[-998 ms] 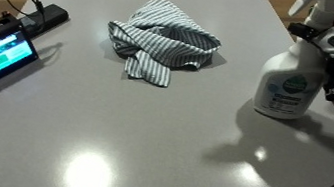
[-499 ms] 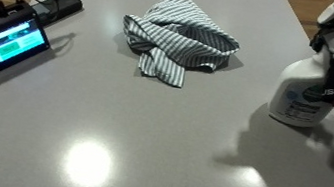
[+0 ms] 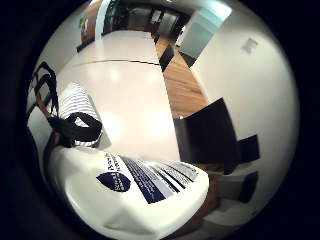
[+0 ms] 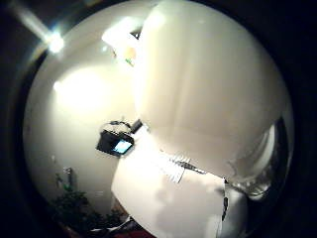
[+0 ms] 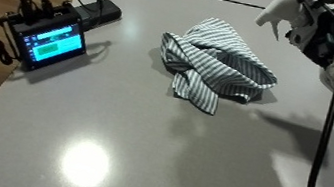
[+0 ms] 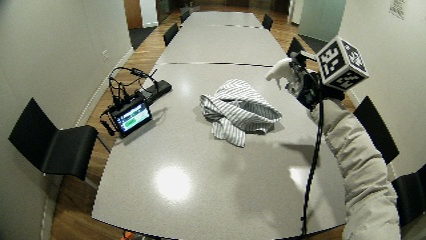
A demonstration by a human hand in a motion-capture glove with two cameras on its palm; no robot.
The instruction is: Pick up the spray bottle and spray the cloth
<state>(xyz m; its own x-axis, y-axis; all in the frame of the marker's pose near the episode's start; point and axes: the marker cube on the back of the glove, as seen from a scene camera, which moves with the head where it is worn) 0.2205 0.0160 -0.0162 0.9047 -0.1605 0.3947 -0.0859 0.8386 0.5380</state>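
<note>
A striped grey-and-white cloth (image 5: 215,66) lies crumpled on the grey table (image 5: 114,130), past its middle. My gloved right hand (image 5: 318,34) grips the white spray bottle (image 5: 277,12) in the air, above and to the right of the cloth, nozzle pointing over it. Only the bottle's nozzle shows in the outside view; the hand hides the body. In the wide view the bottle (image 6: 278,70) hangs clear above the table beside the cloth (image 6: 239,107). The little finger side palm view shows the labelled bottle body (image 3: 140,185) close to the palm, with the cloth (image 3: 75,105) beyond it.
A small screen device (image 5: 47,39) with cables stands at the table's left edge, a black power block (image 5: 99,12) behind it. Black chairs (image 6: 56,145) stand round the table. A second table (image 6: 223,35) continues beyond.
The bottle stood on the table with my hand at its top; now it is lifted off the table and held higher, nearer the cloth. The outside camera has shifted too.
</note>
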